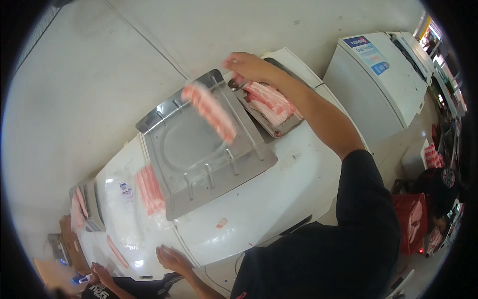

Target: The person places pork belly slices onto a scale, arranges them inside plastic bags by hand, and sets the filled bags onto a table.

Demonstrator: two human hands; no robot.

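A slab of raw, fatty pork ribs (pixel 211 112), smeared by motion, shows over a wide steel tray (pixel 184 177) with raised ridges. My right hand (pixel 244 66) is stretched out beyond the tray's far right corner, fingers apart from the slab. Below that hand, a smaller metal tray (pixel 277 131) holds several pieces of raw pork (pixel 271 103). My left hand (pixel 172 259) hovers by the near edge of the white freezer, fingers loosely bent and apart, holding nothing. Another pork piece (pixel 150 189) lies against the steel tray's left edge.
White chest freezers (pixel 239 214) form the work surface. A meat scrap (pixel 221 223) and a thin strip (pixel 117 251) lie on them. Another person's hands (pixel 102 274) are at lower left, near a metal box (pixel 92 207). A red crate (pixel 411 224) with meat stands at right.
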